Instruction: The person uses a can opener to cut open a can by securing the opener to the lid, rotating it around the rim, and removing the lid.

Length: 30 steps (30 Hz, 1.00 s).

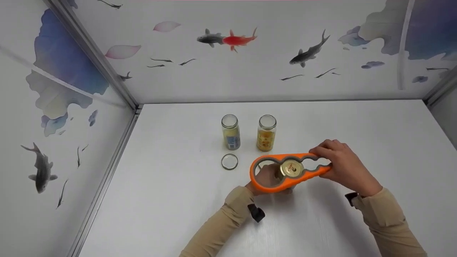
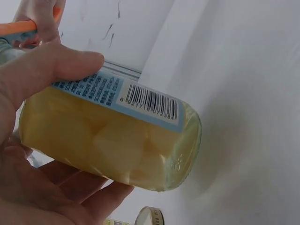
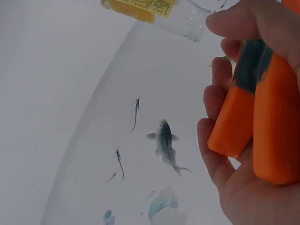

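In the left wrist view my left hand [image 2: 51, 70] grips a glass jar [image 2: 108, 136] of pale yellow chunks, its fingers and thumb round the body and a blue barcode label. The jar tilts, and in the head view the opener and hand mostly hide it. An orange jar opener [image 1: 282, 185] with grey scalloped inner edges sits around the jar's gold lid [image 1: 292, 168]. My right hand [image 1: 344, 166] holds the opener's two handles together at their right end. Seen from the right wrist, the curled fingers wrap the orange handles [image 3: 276, 126].
Two lidless glass jars stand on the white table [image 1: 171, 171] beyond my hands: a blue-labelled jar [image 1: 231, 134] and a yellow-labelled jar [image 1: 266, 134]. A loose lid [image 1: 229, 161] lies in front of the left one. White panels printed with fish [image 1: 237, 40] border the back and left.
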Each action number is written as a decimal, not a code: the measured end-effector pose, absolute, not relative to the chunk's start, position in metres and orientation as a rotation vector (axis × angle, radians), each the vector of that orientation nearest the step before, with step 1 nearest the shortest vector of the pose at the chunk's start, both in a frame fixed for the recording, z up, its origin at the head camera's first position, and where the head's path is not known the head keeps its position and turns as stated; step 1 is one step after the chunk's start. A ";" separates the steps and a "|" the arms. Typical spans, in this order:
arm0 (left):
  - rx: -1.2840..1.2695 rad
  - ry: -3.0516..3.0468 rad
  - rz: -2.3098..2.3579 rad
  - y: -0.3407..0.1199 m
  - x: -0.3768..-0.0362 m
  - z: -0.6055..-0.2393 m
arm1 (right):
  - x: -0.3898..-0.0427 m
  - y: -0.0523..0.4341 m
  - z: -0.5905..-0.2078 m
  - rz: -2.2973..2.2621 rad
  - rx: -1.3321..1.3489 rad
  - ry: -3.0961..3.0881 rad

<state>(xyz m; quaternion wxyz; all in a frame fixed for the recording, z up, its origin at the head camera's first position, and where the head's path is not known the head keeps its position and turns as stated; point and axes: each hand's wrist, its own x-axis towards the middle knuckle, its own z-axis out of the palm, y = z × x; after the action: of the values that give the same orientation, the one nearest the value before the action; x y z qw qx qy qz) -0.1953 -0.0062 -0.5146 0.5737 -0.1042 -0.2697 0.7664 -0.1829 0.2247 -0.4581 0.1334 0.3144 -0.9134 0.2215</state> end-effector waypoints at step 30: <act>0.315 0.460 1.855 -0.010 -0.202 -0.520 | -0.184 0.229 -0.458 0.690 1.008 -2.601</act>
<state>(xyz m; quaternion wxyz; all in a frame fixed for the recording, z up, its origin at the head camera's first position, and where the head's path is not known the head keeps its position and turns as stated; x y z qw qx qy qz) -0.2020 -0.0097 -0.5201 0.5664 0.1339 0.1958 0.7893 -0.1840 0.2289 -0.4576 0.1338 0.3476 -0.8970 0.2381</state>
